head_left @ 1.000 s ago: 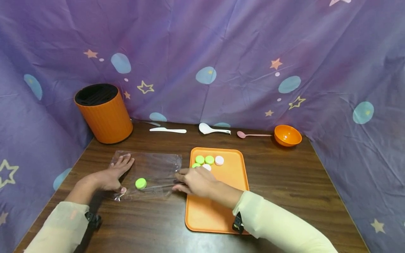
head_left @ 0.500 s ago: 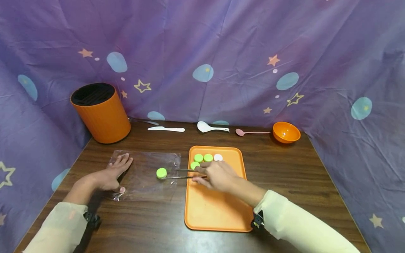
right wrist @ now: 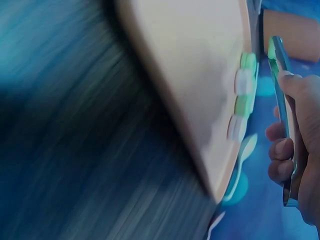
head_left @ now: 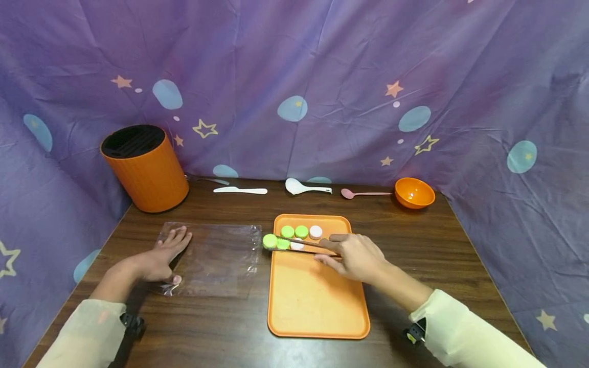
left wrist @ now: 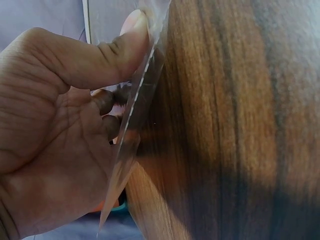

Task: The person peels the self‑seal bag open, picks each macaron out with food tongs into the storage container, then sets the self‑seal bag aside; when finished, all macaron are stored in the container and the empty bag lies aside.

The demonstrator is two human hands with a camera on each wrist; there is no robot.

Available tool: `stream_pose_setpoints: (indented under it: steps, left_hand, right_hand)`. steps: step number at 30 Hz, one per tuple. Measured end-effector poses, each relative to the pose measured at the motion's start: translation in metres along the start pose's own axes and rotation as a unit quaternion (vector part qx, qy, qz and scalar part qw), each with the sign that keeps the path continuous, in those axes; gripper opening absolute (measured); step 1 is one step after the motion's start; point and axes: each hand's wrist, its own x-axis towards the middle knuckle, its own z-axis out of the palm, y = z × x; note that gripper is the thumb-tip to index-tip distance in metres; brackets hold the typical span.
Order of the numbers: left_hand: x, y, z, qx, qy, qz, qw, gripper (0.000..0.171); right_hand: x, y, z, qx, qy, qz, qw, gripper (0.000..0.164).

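My right hand point(head_left: 359, 258) grips metal tongs point(right wrist: 282, 90), whose tips pinch a green macaron point(head_left: 270, 241) above the left rim of the orange tray point(head_left: 317, 306). On the tray's far end sit several other macarons, among them a green macaron point(head_left: 301, 232) and a white macaron point(head_left: 315, 232). My left hand point(head_left: 161, 260) rests with spread fingers on the left end of a flat clear plastic bag point(head_left: 216, 260). In the left wrist view the thumb point(left wrist: 132, 30) lies against the bag's edge.
Along the back of the wooden table point(head_left: 207, 327) lie a white knife point(head_left: 239, 190), a white ladle point(head_left: 306, 187) and a pink spoon point(head_left: 363, 193). An orange bowl point(head_left: 414, 193) stands at the back right, an orange knife block point(head_left: 147, 168) at the back left.
My right hand has moved right with the tongs, carrying the green macaron from over the bag to the tray's left rim. The left hand has stayed on the bag.
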Motion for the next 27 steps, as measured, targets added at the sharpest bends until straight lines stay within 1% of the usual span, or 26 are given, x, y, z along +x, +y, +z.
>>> stream_pose_setpoints:
  steps: [2, 3, 6, 9, 10, 14, 22, 27]
  left_hand:
    - [0.001, -0.002, 0.001, -0.003, 0.002, 0.007, 1.0, 0.121]
    - [0.001, -0.003, 0.001, -0.012, 0.001, 0.012, 0.9999, 0.121]
    - [0.003, -0.005, 0.002, -0.012, 0.005, 0.02, 0.9997, 0.122]
    - [0.003, -0.005, 0.002, -0.014, 0.0, 0.011, 0.9998, 0.123]
    - [0.003, -0.004, 0.002, -0.004, 0.001, 0.008, 1.0, 0.123]
    - [0.001, -0.002, 0.002, -0.002, -0.001, -0.001, 1.0, 0.122]
    - [0.0, -0.002, 0.004, -0.008, 0.006, 0.004, 0.9999, 0.121]
    - [0.001, -0.001, 0.004, -0.007, 0.007, 0.005, 0.9999, 0.12]
  right_hand:
    - [-0.009, 0.007, -0.004, -0.001, 0.006, 0.007, 1.0, 0.034]
    - [-0.014, 0.011, -0.005, -0.002, 0.008, 0.01, 1.0, 0.033]
    - [-0.027, 0.022, -0.01, -0.005, 0.014, 0.023, 1.0, 0.032]
    - [-0.039, 0.031, -0.012, -0.008, 0.016, 0.032, 0.999, 0.028]
    - [-0.043, 0.034, -0.013, -0.01, 0.017, 0.034, 0.999, 0.027]
    - [-0.057, 0.042, -0.014, -0.018, 0.016, 0.036, 0.999, 0.024]
    - [-0.076, 0.048, -0.013, -0.03, 0.005, 0.065, 0.997, 0.034]
    - [-0.081, 0.05, -0.009, -0.031, 0.004, 0.059, 0.998, 0.034]
